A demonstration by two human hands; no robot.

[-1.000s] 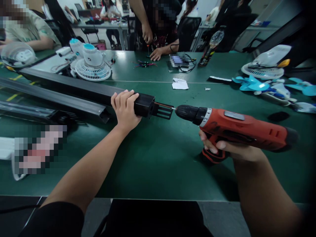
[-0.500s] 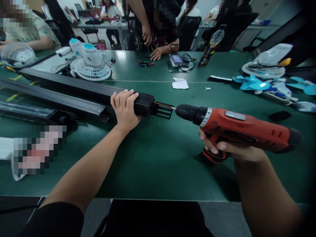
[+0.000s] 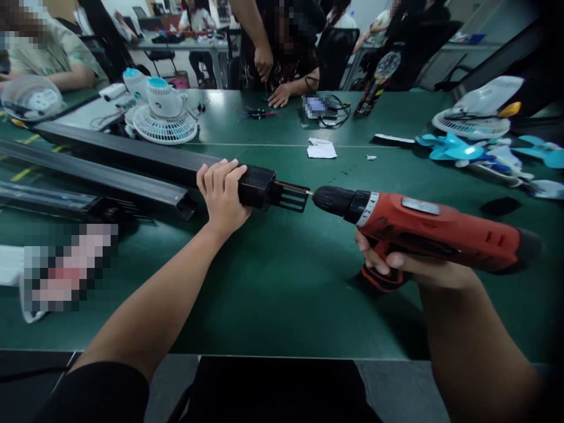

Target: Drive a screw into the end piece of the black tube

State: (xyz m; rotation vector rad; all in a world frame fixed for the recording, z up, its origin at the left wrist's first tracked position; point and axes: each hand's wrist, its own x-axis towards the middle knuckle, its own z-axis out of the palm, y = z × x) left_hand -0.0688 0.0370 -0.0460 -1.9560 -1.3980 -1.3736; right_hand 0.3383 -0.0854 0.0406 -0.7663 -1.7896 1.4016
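My left hand [image 3: 224,191] is wrapped over the right end of a long black square tube [image 3: 145,154] lying on the green table. A flat slotted black bracket [image 3: 291,197] sticks out of that end. My right hand [image 3: 383,258] grips the handle of a red and black cordless drill [image 3: 440,226], its chuck pointing left. From the chuck a long thin bit runs along the bracket toward the tube's end; its tip is hidden there. The drill's base is close to the table top.
More black metal profiles [image 3: 101,176] lie at left, with white fan parts [image 3: 165,120] behind them. Blue fan blades [image 3: 453,148] and a white grille [image 3: 471,123] sit at right. A bottle [image 3: 374,88] stands at the back. Across the table a co-worker's hands [image 3: 279,94] handle a screwdriver near wires.
My hands, the tube and the drill stay almost exactly where they were. Across the table, the co-worker's hand with the screwdriver has shifted slightly.
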